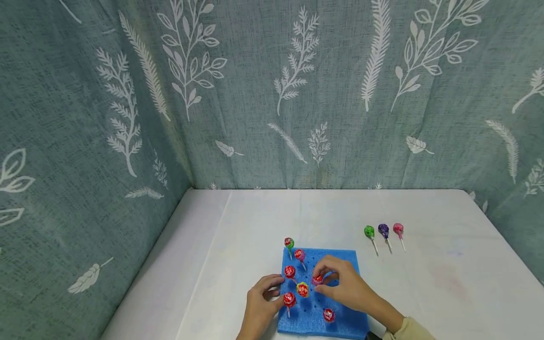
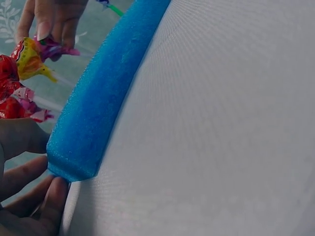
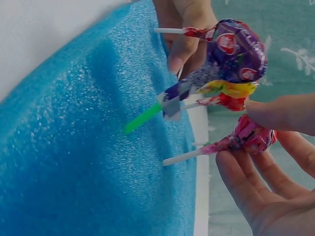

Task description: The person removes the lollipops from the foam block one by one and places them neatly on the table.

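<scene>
A blue foam board [image 1: 340, 264] lies on the white table with several wrapped lollipops standing in its holes. My right hand [image 1: 323, 279] pinches the head of a pink lollipop [image 1: 317, 279] near the board's middle. In the right wrist view this pink lollipop [image 3: 251, 135] sits between thumb and fingers [image 3: 256, 191], its white stick entering the foam [image 3: 74, 147]. My left hand [image 1: 274, 290] grips the board's left edge beside a red lollipop [image 1: 289, 299]. The left wrist view shows its fingers [image 2: 49, 196] curled at the foam's corner [image 2: 74, 162].
Three loose lollipops, green [image 1: 369, 231], purple [image 1: 384, 230] and pink [image 1: 398, 229], lie in a row on the table right of the board. A yellow lollipop [image 1: 302, 289] stands between my hands. Leaf-patterned curtains close off the back and both sides.
</scene>
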Tool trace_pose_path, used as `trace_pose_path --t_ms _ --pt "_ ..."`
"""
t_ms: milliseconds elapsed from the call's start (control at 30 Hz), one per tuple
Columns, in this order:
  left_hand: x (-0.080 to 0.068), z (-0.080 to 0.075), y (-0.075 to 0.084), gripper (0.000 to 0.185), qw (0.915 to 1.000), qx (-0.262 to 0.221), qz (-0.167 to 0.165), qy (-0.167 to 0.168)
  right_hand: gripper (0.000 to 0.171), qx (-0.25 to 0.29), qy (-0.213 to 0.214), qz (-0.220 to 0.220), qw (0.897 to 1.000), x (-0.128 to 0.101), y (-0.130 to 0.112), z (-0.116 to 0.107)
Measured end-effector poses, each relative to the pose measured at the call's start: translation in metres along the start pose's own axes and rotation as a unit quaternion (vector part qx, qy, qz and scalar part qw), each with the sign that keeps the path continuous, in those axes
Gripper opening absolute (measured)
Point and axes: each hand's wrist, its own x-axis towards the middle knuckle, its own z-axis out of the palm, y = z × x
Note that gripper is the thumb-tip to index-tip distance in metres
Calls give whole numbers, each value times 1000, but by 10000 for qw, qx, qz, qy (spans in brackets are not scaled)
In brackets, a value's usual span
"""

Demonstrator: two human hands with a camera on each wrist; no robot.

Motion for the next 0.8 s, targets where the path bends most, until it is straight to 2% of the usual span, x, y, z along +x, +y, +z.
trace_pose_path --t_ms 233,367,700,800 --pt "-1 4 3 40 9998 -61 172 98 21 232 132 -26 9996 1 6 -11" --pt "-1 6 4 40 9999 -34 70 108 22 349 215 -198 9990 1 3 -18" --pt "1 10 5 39 9995 185 -122 205 24 316 415 -746 9959 1 1 -35" --pt "1 12 6 39 9994 201 -150 231 25 235 504 -792 9953 0 2 -41"
